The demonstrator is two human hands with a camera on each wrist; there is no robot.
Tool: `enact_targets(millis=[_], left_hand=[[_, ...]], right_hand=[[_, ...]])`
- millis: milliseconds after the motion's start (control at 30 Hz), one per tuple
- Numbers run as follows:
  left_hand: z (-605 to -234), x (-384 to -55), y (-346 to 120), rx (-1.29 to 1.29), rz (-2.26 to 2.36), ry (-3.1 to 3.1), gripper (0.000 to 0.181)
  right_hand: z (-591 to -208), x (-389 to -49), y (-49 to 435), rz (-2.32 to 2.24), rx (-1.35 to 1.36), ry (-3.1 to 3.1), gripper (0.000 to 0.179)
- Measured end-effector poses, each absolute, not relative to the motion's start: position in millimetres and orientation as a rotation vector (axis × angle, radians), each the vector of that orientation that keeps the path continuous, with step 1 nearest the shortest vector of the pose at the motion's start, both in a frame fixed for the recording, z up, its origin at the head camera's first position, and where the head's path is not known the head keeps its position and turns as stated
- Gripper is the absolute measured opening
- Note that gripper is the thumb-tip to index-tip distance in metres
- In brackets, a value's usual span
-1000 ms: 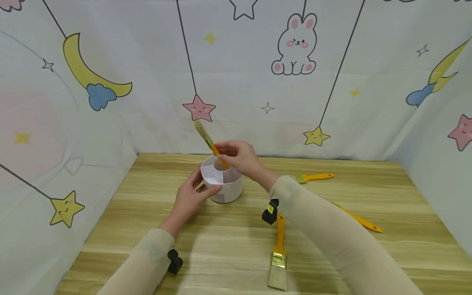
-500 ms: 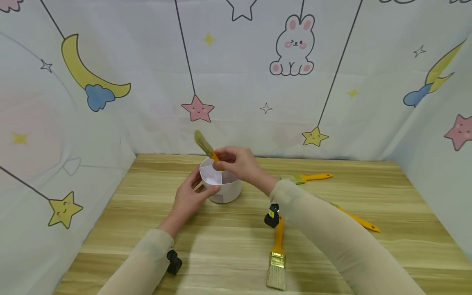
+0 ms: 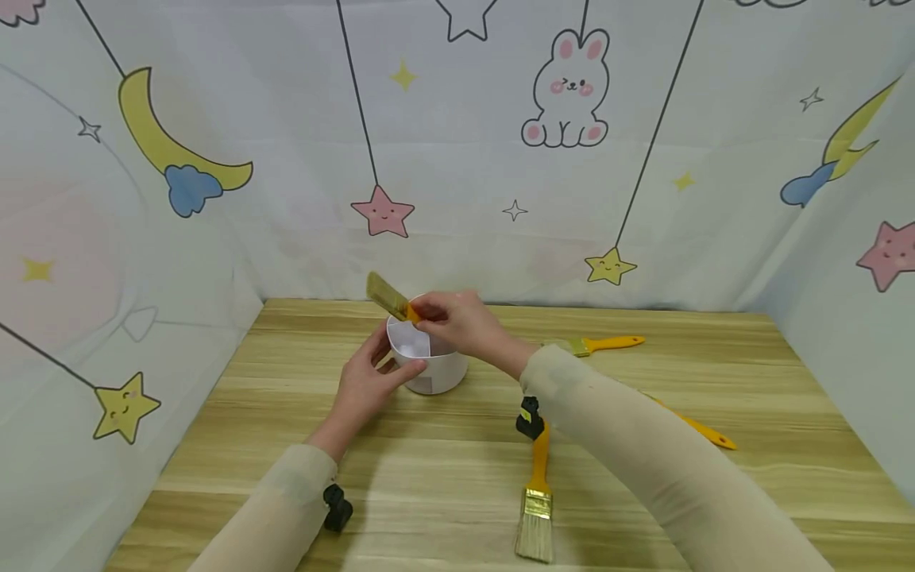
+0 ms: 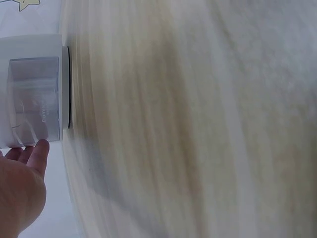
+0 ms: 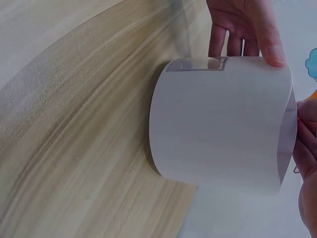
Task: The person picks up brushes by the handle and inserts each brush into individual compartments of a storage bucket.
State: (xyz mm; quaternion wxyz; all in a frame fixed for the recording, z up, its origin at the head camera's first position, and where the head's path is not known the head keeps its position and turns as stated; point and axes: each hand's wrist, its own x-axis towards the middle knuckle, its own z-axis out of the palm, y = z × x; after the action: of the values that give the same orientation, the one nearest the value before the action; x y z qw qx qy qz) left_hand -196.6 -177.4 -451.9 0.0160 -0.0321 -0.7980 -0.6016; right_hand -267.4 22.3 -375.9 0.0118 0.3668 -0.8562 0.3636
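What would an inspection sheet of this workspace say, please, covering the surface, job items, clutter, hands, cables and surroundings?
Surface: wood-grain tabletop.
Job items: white divided container, standing upright; held brush, tilted at its top, bristles outward; front brush, back brush and right brush lie on the tabletop, the last partly hidden by the right sleeve.
Clutter: nothing seen besides those loose brushes.
Left hand: grips the container's side.
Right hand: pinches the held brush by its orange handle, mostly covering it.
Cables: nothing seen.
Surroundings: pale cloth backdrop printed with stars, moons and a rabbit.
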Motion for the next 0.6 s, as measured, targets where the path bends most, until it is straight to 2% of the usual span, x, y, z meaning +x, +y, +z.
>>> enact_targets(millis=[600], left_hand=[[-453.9, -196.5, -179.8, -0.120, -1.870, -2.483, 0.096]], right_hand=[[-363.2, -271.0, 22.0, 0.824, 1.310, -2.693, 0.028]])
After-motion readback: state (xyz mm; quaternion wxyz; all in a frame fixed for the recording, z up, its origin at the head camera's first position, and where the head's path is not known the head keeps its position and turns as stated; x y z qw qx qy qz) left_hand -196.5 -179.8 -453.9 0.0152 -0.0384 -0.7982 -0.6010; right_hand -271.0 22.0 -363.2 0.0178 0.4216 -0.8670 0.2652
